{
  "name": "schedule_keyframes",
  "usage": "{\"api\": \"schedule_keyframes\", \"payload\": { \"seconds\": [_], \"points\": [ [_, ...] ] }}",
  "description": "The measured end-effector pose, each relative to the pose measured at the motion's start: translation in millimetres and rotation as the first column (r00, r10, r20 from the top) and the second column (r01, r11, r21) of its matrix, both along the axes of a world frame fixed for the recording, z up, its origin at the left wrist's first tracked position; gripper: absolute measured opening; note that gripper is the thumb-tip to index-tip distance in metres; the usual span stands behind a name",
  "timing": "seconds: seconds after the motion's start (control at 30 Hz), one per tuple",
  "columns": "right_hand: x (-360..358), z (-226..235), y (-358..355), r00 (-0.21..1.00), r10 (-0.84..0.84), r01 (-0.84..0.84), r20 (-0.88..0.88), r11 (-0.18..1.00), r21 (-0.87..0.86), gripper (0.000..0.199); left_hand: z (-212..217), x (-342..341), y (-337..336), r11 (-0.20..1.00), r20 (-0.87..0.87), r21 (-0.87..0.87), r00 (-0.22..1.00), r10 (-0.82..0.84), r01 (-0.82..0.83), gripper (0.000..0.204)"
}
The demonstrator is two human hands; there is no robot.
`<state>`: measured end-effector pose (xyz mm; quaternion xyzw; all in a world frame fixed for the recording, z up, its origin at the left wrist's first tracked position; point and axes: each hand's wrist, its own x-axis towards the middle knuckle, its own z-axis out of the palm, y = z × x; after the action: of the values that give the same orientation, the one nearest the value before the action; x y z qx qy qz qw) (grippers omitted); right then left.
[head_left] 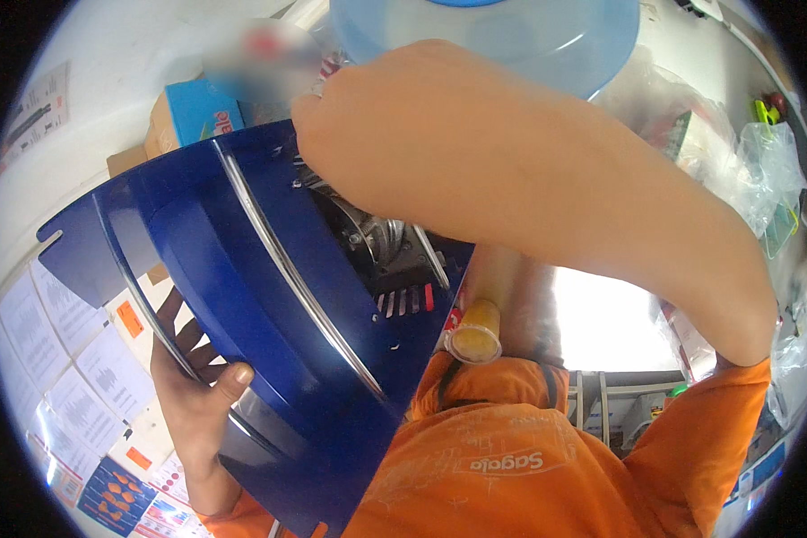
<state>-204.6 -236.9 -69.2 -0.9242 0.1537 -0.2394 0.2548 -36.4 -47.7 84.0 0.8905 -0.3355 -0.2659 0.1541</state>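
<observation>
A large blue metal casing [260, 296] with curved shiny rods [287, 260] stands tilted across the middle and left. My left hand [202, 386] grips it at the lower left, with the thumb on the near edge and the fingers curled behind, partly seen through a gap. A dark mechanism [381, 238] with metal parts shows in the casing's opening. My right forearm crosses over the casing from the right. At its upper edge is my right hand [332, 117], its fingers hidden by the hand itself, so what they touch does not show.
A translucent blue tub [565, 45] stands at the top. Behind the casing is a blue and brown cardboard box [202, 112]. A clear cup-like piece with yellow inside [475, 336] is near my chest. Plastic bags [767, 170] lie at right; papers [40, 314] cover the left wall.
</observation>
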Motion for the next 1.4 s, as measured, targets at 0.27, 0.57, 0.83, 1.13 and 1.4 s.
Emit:
{"api": "schedule_keyframes", "payload": {
  "seconds": [0.27, 0.57, 0.83, 1.13, 1.4],
  "points": [
    [-9.6, 11.3, -1.3, 0.997, -0.067, 0.065, -0.025, 0.996, -0.059, 0.011, -4.9, -7.1, -8.4, 0.998, -0.002, -0.056, 0.999, -0.036, 0.036, 0.108],
    [-19.1, -0.9, 2.6, 0.995, -0.054, 0.06, 0.084, 0.996, -0.072, 0.01, -8.1, -8.1, -7.0, 0.999, 0.084, -0.025, 0.996, -0.034, 0.036, 0.108],
    [-24.1, 18.9, 7.3, 0.99, -0.001, 0.003, -0.138, 1.0, 0.016, 0.011, -5.0, -2.8, -2.4, 0.999, 0.054, 0.015, 0.997, -0.051, 0.05, 0.11],
    [-28.4, 24.5, -8.5, 0.971, -0.048, 0.032, -0.236, 0.997, -0.072, 0.009, -9.8, -0.2, -9.5, 0.992, 0.085, 0.016, 0.988, -0.129, 0.129, 0.11],
    [-7.8, 6.6, -5.2, 0.999, -0.013, 0.011, -0.05, 0.999, -0.036, 0.011, -4.4, -3.6, 1.7, 0.999, 0.121, -0.008, 0.992, -0.038, 0.039, 0.106]
  ]
}}
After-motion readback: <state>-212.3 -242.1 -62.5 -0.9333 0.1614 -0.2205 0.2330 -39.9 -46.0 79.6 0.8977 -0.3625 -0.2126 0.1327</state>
